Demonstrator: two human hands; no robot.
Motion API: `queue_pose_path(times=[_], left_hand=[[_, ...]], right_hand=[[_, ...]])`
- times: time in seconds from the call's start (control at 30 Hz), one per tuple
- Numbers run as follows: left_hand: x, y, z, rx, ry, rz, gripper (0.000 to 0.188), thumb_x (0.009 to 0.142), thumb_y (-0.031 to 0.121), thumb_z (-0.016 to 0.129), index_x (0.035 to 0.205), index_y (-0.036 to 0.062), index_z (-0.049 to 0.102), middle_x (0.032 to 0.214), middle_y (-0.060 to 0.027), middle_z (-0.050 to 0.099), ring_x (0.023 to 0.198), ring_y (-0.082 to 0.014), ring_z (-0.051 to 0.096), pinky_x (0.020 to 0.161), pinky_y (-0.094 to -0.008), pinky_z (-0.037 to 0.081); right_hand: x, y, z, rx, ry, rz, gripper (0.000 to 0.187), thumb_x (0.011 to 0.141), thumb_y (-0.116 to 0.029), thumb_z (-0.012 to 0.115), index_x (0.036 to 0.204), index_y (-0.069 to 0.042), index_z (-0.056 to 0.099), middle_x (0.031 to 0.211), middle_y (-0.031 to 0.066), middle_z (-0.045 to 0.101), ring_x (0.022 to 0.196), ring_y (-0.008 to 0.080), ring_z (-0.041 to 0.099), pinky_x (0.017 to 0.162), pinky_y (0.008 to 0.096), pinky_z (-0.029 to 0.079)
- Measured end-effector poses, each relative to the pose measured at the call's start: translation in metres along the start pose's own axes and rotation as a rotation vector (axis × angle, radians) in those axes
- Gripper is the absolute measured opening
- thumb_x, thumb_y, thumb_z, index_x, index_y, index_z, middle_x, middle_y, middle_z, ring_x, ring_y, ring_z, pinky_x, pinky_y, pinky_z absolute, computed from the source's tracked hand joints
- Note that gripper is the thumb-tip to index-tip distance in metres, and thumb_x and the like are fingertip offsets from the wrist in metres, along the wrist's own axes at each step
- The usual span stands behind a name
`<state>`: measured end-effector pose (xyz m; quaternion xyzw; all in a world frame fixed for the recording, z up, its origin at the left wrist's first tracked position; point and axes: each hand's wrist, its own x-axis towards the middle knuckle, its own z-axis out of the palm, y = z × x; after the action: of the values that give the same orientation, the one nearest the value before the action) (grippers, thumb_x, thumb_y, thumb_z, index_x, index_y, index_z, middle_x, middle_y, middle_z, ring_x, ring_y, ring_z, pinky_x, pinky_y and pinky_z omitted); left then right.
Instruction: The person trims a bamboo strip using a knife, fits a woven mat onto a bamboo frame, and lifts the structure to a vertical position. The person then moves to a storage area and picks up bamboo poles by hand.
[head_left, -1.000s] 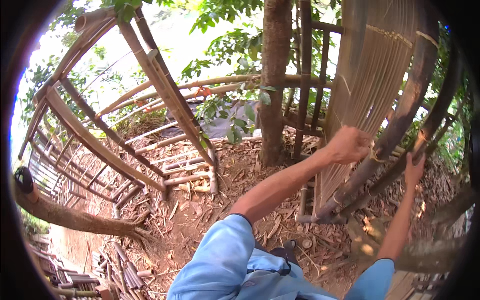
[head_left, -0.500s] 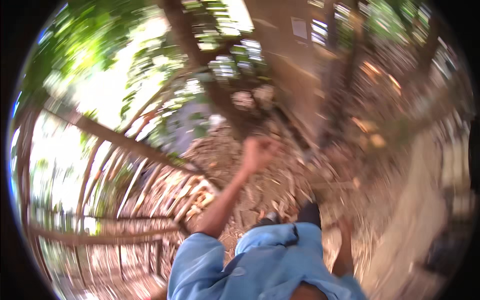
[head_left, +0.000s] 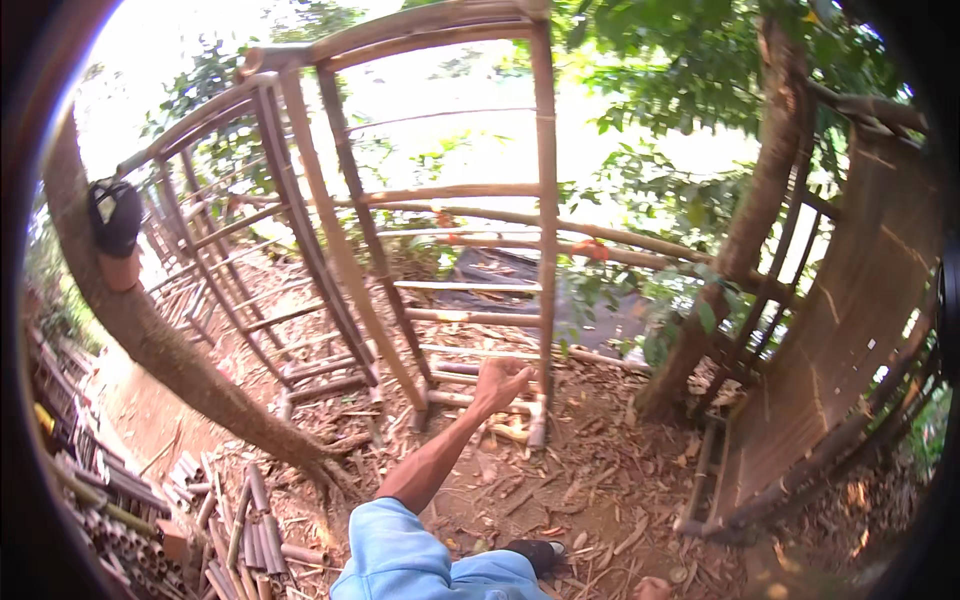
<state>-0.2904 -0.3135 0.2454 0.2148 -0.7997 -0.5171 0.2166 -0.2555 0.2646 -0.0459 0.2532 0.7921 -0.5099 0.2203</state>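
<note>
My left hand point(head_left: 503, 381) is raised ahead of my body with its fingers curled closed. Whatever it holds, if anything, is hidden inside the fingers. In the picture it overlaps the lower part of a standing bamboo frame point(head_left: 545, 230) with several crossbars; whether it touches that frame I cannot tell. Only a small part of my right hand point(head_left: 652, 589) shows at the lower edge, low beside my body, and its fingers cannot be made out.
A second bamboo frame point(head_left: 270, 130) stands farther left. A leaning tree trunk point(head_left: 190, 370) with a dark object point(head_left: 118, 215) strapped on it is nearer. Cut bamboo pieces point(head_left: 255, 530) lie lower left. At right are another trunk point(head_left: 765, 180) and a tilted brown panel point(head_left: 830, 330).
My view has swung leftward, bringing the bamboo frames to the middle and the brown panel to the right. The blur has gone. My left hand stays raised and closed.
</note>
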Motion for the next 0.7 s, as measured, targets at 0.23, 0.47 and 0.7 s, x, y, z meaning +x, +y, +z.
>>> queue_pose_path(times=[0.23, 0.47, 0.7], left_hand=[[0.042, -0.026, -0.173, 0.098, 0.340, 0.137, 0.024, 0.084, 0.026, 0.071, 0.090, 0.0045, 0.077, 0.076, -0.0102, 0.074, 0.065, -0.0140, 0.068, 0.058, -0.0294, 0.054], [0.146, -0.031, -0.326, 0.198, 0.667, 0.195, 0.029, 0.083, 0.025, 0.076, 0.104, 0.0043, 0.074, 0.087, -0.0107, 0.075, 0.070, -0.0148, 0.069, 0.065, -0.0283, 0.057], [0.315, 0.028, -0.467, 0.758, 1.045, 0.585, 0.053, 0.075, 0.020, 0.077, 0.122, 0.0042, 0.059, 0.105, -0.0159, 0.060, 0.102, -0.0302, 0.056, 0.084, -0.0454, 0.047]], right_hand=[[-0.015, -0.049, 0.087, 0.070, -0.073, -0.127, 0.008, 0.081, -0.003, 0.069, 0.089, -0.001, 0.067, 0.068, 0.0081, 0.065, 0.057, 0.0176, 0.063, 0.050, 0.0330, 0.052], [-0.046, -0.149, 0.223, 0.076, -0.133, -0.303, 0.008, 0.083, -0.004, 0.069, 0.084, 0.002, 0.064, 0.069, 0.0083, 0.066, 0.058, 0.0164, 0.065, 0.052, 0.0304, 0.054], [-0.071, -0.388, 0.366, -0.175, -0.201, -0.525, 0.018, 0.085, -0.013, 0.073, 0.094, 0.002, 0.069, 0.078, 0.0094, 0.071, 0.068, 0.0169, 0.069, 0.063, 0.0332, 0.057]])
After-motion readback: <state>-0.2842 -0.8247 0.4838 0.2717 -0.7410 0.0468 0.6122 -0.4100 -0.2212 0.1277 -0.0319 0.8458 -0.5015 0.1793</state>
